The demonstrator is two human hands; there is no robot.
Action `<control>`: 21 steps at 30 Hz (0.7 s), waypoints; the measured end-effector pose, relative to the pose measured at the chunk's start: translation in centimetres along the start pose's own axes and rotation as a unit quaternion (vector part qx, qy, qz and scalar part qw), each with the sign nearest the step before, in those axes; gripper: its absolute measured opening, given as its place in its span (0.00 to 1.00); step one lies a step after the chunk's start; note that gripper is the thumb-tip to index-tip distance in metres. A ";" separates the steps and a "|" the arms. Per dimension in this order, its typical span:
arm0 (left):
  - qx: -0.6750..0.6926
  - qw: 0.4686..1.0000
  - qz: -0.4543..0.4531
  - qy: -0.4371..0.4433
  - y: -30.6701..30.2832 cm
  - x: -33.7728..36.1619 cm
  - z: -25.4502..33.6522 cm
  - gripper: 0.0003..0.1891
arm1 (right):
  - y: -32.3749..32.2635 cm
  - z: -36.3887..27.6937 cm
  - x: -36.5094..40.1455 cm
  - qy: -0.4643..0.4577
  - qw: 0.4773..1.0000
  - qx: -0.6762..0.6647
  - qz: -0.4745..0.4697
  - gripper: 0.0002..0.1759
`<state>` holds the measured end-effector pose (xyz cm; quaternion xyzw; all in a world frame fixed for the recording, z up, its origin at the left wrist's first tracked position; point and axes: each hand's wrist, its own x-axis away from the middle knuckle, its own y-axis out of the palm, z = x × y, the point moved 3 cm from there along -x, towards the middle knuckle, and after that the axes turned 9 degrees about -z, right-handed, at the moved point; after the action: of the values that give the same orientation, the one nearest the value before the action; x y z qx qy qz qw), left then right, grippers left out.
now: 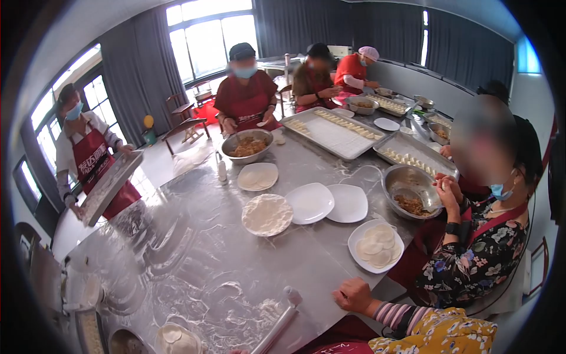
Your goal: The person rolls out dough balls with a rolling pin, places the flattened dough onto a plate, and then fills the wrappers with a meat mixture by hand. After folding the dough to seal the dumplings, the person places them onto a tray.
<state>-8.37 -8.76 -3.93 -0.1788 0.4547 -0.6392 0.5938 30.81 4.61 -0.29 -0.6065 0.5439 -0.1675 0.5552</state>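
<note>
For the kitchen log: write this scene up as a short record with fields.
place: long steel table, dusted with flour
right hand: curled, resting at the table edge, striped sleeve
left hand: only a sliver shows at the bottom edge, beside the rolling pin
near: plate of round wrappers; bowl of filling
further: two white plates; trays of dumplings
people: several co-workers around the table, one carrying a tray

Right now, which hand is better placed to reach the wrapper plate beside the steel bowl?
Probably right: the right hand rests nearest that wrapper plate; the left hand barely shows beyond the rolling pin.
</note>
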 end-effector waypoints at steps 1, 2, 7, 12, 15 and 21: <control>0.005 1.000 -0.010 0.001 0.1 0.1 -0.2 0.20 | 0.1 0.0 0.0 0.005 1.000 0.003 0.002 0.16; 0.004 1.000 -0.005 -0.004 0.1 0.3 -0.2 0.20 | 0.2 -0.1 -0.1 -0.001 1.000 0.002 0.000 0.16; 0.018 1.000 -0.001 -0.007 -0.4 0.0 0.3 0.22 | 0.3 -0.2 0.0 0.002 1.000 0.013 0.004 0.16; -0.002 1.000 0.011 0.019 -1.0 -0.5 1.1 0.20 | 0.2 -0.2 0.2 0.004 1.000 0.015 0.006 0.16; 0.000 1.000 0.011 0.015 -1.2 -0.7 1.5 0.20 | 0.0 -0.2 0.0 0.000 1.000 0.010 0.014 0.16; 0.017 1.000 0.004 -0.003 -1.3 -0.8 2.0 0.20 | -0.5 0.0 0.1 -0.006 1.000 0.011 0.015 0.16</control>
<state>-7.41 -8.90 -1.62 -0.1692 0.4428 -0.6436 0.6008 31.07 4.48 0.07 -0.5933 0.5475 -0.1616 0.5676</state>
